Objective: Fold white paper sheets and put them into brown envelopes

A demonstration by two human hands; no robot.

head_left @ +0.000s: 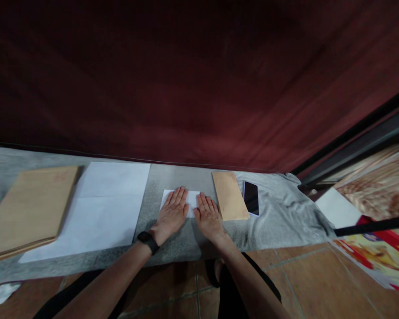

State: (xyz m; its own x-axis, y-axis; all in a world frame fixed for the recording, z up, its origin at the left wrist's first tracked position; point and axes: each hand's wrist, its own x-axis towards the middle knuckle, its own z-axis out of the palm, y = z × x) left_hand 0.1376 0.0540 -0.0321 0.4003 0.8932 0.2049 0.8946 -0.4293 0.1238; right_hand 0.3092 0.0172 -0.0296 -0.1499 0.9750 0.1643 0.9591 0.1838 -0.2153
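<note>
A small folded white paper (193, 199) lies on the grey cloth in front of me. My left hand (173, 212) is flat on its left part, fingers stretched out and pointing away from me. Flat over its right end rests my right hand (209, 218), fingers also extended. Between the two hands a strip of the white paper shows; the rest is hidden beneath them. Just right of my right hand lies a brown envelope (230, 196), close to the fingers. A dark watch is on my left wrist.
A phone (251, 198) lies beside the envelope. Large white sheets (109, 204) and a stack of brown envelopes (33, 204) sit at left on the grey cloth (275, 212). A dark red fabric wall (199, 88) rises behind. Metal bars (359, 150) and a colourful box (382, 257) are at right.
</note>
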